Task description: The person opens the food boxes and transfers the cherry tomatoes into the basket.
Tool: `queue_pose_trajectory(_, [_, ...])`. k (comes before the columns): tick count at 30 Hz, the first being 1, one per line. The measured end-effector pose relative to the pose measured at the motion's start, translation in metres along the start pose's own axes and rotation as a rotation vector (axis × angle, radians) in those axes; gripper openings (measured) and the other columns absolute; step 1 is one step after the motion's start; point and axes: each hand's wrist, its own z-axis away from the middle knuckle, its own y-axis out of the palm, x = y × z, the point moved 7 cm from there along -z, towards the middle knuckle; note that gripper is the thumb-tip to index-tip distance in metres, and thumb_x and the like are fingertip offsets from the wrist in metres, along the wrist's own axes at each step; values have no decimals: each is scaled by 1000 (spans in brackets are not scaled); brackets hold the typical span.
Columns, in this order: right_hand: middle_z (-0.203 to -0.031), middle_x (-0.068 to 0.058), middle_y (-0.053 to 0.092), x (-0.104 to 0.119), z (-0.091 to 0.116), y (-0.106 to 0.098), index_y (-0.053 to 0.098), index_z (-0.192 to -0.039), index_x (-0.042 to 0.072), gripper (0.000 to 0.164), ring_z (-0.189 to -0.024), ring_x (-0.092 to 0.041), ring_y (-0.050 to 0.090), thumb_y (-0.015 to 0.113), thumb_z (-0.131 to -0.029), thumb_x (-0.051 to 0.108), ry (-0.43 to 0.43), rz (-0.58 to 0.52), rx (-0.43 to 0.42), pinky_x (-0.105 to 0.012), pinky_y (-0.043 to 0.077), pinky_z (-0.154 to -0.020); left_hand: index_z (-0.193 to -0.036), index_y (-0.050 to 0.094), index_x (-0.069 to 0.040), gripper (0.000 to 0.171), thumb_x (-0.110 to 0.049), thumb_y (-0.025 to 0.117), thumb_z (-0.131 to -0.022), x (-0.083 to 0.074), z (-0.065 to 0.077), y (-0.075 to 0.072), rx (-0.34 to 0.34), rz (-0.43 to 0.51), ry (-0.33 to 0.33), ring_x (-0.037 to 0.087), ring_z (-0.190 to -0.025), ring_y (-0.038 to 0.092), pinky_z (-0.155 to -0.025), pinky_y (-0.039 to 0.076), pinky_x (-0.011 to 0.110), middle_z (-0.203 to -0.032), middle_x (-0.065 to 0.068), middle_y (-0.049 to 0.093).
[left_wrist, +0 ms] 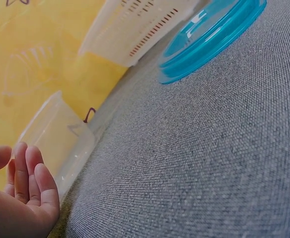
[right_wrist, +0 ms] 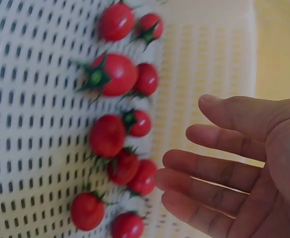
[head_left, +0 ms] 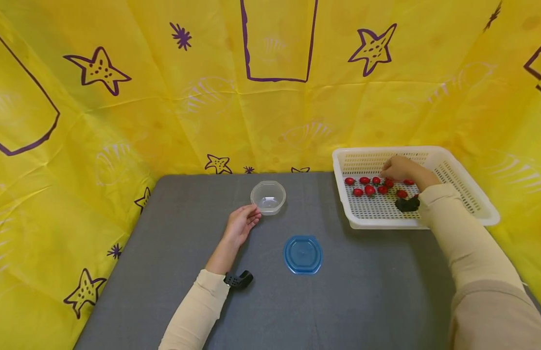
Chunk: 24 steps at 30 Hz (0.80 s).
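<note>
My left hand [head_left: 241, 224] is at the near left side of a clear plastic bowl [head_left: 270, 200], fingertips right at its wall. In the left wrist view its fingers are loosely bent, with a gap below the thumb, and the bowl [left_wrist: 68, 141] stands behind them. Over the far part of a white basket [head_left: 353, 219] is my right hand [head_left: 401, 170]. The right wrist view shows this hand [right_wrist: 224, 163] with fingers spread and nothing between them, beside several cherry tomatoes [right_wrist: 108, 135] with green stems on the slotted basket floor.
A blue lid [head_left: 303, 254] lies flat on the grey table [head_left: 362, 287], nearer than the bowl. Behind the table hangs a yellow cloth [head_left: 274, 121] with starfish drawings. The basket's raised walls surround the tomatoes. Each wrist wears a black band [head_left: 238, 279].
</note>
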Motion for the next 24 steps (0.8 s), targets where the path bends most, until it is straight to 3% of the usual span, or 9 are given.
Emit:
queue_pose_trajectory(8, [-68, -6, 61, 20, 8, -5, 68, -102, -8, 29, -58, -14, 45, 59, -95, 19, -38, -55, -38, -30, 40, -58, -96, 60, -5, 7, -11, 58, -96, 0, -2, 2, 10, -3, -6, 7, -67, 64, -69, 52, 21, -72, -3, 67])
queue_pose_trajectory(14, [-93, -19, 70, 28, 16, -3, 67, -109, -7, 33, -74, -24, 56, 59, -96, 22, -20, -78, -87, -38, 48, -70, -94, 62, -6, 6, -11, 58, -96, -2, -3, 1, 25, -38, -6, 8, -68, 65, -68, 53, 21, -72, -4, 68])
queue_pose_trajectory(19, [-110, -27, 68, 45, 28, -4, 64, -116, -7, 39, -96, -39, 63, 58, -97, 27, -25, -76, -148, -55, 49, -88, -102, 61, -1, 13, -13, 60, -95, -9, 0, -4, -4, -128, 28, 7, -66, 65, -66, 53, 21, -71, -4, 67])
queue_pose_trajectory(24, [-115, -30, 65, 67, 42, -8, 62, -119, -8, 41, -104, -45, 61, 58, -98, 27, -58, -81, -229, -58, 46, -92, -103, 61, 2, 17, -13, 62, -94, -25, 5, -6, -56, -288, 132, 7, -65, 65, -69, 54, 24, -69, -5, 66])
